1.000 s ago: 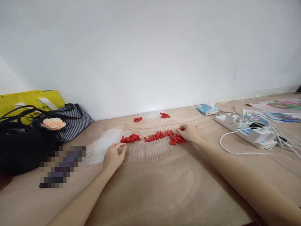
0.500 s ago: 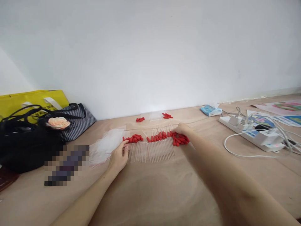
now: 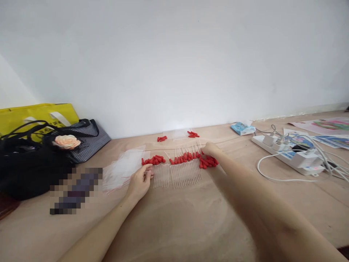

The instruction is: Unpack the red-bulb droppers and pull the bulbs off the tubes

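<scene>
Clear slim tubes (image 3: 185, 174) lie side by side in a row in front of me. My left hand (image 3: 141, 178) is at their left end, fingers curled and close together; what they grip, if anything, is too small to make out. Just beyond its fingertips is a small pile of red rubber bulbs (image 3: 155, 160). Behind the tubes stretches a row of droppers (image 3: 188, 156), red bulbs toward me and clear stems pointing away. My right hand (image 3: 211, 148) reaches over the right end of that row, above another pile of red bulbs (image 3: 208, 162). Its fingertips are hidden.
Thin clear plastic bags (image 3: 124, 167) lie left of the tubes. Near the wall is another bundle of droppers (image 3: 180, 134). Bags (image 3: 89, 142) stand at left. At right are a tissue pack (image 3: 242, 128), a power strip (image 3: 286, 154) with cables, and printed sheets (image 3: 324, 127).
My left hand has shifted slightly right and toward me, its fingers drawn away from the red bulbs to the tubes' left edge. My right hand stays at the right end of the dropper row.
</scene>
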The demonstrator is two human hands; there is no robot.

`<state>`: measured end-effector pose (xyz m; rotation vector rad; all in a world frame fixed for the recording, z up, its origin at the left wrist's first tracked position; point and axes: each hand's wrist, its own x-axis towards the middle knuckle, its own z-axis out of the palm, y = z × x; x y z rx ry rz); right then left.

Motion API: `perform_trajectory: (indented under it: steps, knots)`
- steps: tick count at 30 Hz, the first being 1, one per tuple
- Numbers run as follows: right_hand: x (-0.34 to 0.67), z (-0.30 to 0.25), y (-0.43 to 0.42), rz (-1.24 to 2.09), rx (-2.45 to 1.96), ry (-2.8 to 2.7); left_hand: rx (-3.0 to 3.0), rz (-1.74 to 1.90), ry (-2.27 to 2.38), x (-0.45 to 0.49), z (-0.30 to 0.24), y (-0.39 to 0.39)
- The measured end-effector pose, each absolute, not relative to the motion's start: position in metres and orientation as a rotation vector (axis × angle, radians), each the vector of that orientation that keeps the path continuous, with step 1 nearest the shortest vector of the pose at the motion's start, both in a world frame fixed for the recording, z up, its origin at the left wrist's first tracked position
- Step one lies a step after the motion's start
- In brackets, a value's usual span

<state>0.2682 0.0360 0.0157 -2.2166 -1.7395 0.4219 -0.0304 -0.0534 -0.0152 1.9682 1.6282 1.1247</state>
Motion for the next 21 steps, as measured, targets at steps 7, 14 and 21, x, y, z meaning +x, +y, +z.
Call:
perform_trajectory:
  steps: [7, 14, 21]
  knots:
    - [0.248, 0.019, -0.025, 0.265, -1.801, -1.874, 1.939, 1.139, 1.622, -0.03, -0.013, -0.053]
    - [0.233, -0.018, -0.078, -0.045, -1.171, -2.097, 1.943, 1.134, 1.658, -0.029, -0.012, -0.054]
    - [0.234, -0.021, -0.086, -0.164, -1.0, -2.251, 2.138, 1.128, 1.775, -0.029, -0.007, -0.058]
